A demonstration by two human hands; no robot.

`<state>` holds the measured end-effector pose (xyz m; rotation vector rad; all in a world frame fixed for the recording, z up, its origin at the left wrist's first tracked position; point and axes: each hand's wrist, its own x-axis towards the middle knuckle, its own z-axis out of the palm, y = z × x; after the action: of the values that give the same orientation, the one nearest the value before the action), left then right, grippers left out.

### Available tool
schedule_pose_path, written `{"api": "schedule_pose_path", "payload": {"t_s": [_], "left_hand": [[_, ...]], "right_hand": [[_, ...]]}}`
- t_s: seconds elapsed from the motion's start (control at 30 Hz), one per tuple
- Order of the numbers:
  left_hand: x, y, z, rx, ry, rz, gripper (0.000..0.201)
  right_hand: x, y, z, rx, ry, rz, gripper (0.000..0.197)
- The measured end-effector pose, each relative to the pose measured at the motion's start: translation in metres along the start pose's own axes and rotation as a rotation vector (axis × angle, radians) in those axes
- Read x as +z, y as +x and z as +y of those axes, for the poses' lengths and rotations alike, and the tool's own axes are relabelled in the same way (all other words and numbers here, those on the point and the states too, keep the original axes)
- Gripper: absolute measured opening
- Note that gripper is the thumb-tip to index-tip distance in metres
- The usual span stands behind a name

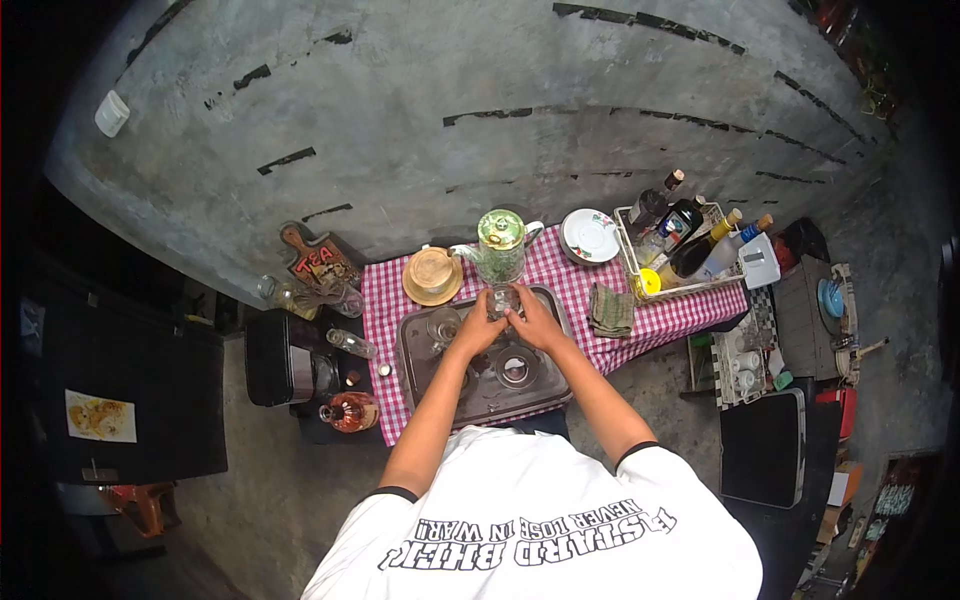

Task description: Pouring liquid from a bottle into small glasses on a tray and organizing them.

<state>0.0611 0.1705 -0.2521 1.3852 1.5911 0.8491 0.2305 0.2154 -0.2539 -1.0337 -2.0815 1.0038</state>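
Both my hands meet over the far part of a dark serving tray [410,345]. Between them is a clear drinking glass [503,303]; the fingers of my left hand [482,324] and my right hand [534,324] are closed around its sides. A second clear glass [443,322] stands on the tray left of my left hand. Another glass [515,371] sits nearer me, below my right wrist. Just beyond my hands stands a patterned glass pitcher [500,262] with a green lid, spout and handle.
A red-checked cloth [385,290] covers the table against a grey wall. Round wooden pieces [432,272] sit left of the pitcher. Right of it are stacked plates [590,236], a folded green cloth [611,310] and a basket [650,291] of bottles. An amber bottle [350,411] stands at left.
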Motion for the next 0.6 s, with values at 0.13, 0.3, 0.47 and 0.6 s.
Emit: {"api": "schedule_pose_path", "payload": {"t_s": [0.13,0.3,0.47,0.6], "left_hand": [[0.001,0.001,0.004,-0.013,0.02,-0.027,0.072],[0.002,0.003,-0.001,0.006,0.009,-0.019,0.083],[0.004,0.007,-0.006,0.026,0.017,-0.003,0.085],[0.005,0.008,-0.007,0.035,0.035,0.008,0.087]], "right_hand": [[-0.003,-0.001,-0.002,0.046,-0.022,-0.001,0.056],[-0.002,0.0,-0.003,0.064,-0.019,-0.003,0.058],[-0.003,0.001,-0.006,0.068,-0.032,0.003,0.058],[-0.003,0.002,-0.007,0.084,-0.07,0.006,0.059]]}}
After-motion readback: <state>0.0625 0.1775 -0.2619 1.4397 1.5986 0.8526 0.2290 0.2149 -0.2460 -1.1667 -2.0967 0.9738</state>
